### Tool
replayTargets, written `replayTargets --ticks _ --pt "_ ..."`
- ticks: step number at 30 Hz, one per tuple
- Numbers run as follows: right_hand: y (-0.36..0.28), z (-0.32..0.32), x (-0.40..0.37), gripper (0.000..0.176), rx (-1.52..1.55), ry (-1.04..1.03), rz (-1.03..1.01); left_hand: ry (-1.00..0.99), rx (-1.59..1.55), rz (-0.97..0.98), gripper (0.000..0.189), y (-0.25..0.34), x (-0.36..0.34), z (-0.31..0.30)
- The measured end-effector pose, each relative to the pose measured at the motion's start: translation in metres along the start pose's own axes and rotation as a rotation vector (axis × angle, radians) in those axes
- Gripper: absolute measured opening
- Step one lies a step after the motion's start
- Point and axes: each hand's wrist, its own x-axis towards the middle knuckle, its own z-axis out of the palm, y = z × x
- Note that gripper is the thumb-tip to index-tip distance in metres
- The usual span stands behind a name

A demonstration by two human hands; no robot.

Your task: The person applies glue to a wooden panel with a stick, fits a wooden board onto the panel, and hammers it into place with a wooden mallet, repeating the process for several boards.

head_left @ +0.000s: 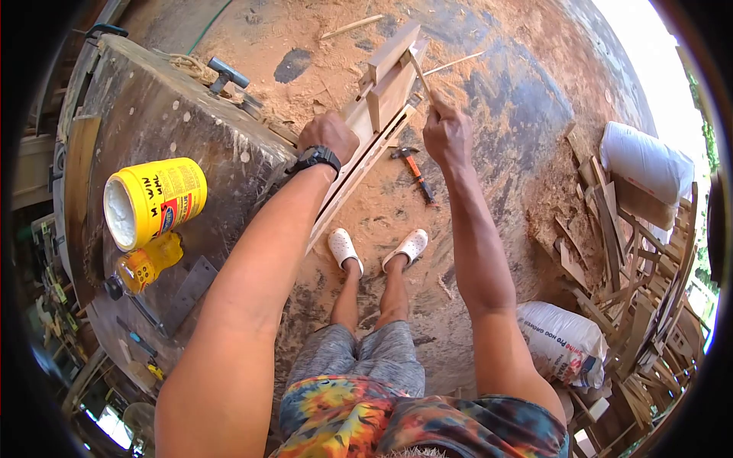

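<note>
My left hand (328,137), with a dark watch on its wrist, is closed at the side of a long wooden workpiece (359,118) beside the workbench. Shorter upright boards (393,84) stand joined to its far end. In the fist of my right hand (448,136) is a thin wooden stick (420,75), its tip right at the top edge of these boards. Along the near side of the workpiece runs a slotted wooden rail (374,164). A hammer (414,174) with an orange and black handle lies on the floor between my arms.
On the workbench (229,179) at left are a yellow glue tub (156,200), a yellow bottle (150,261) and a clamp or hammer-like metal tool (227,75). Sawdust covers the floor. Scrap wood (607,221) and white sacks (561,340) sit at right.
</note>
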Motion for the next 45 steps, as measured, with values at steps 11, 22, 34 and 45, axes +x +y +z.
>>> replayTargets --ticks 11,22,34,45 --pt "-0.011 0.006 -0.037 0.034 0.043 -0.012 -0.044 -0.034 -0.06 0.009 0.034 -0.003 0.0 -0.002" --pt "-0.012 0.01 -0.058 0.034 0.102 -0.017 -0.125 0.033 0.056 0.086 0.022 -0.008 0.004 0.007" --pt "0.042 -0.06 0.029 0.041 -0.295 0.098 -0.296 0.043 -0.027 0.028 0.034 -0.007 0.006 0.011" --pt "-0.006 -0.094 0.102 0.053 -0.77 -0.183 -0.369 0.007 0.011 0.015 0.034 -0.003 0.004 0.005"
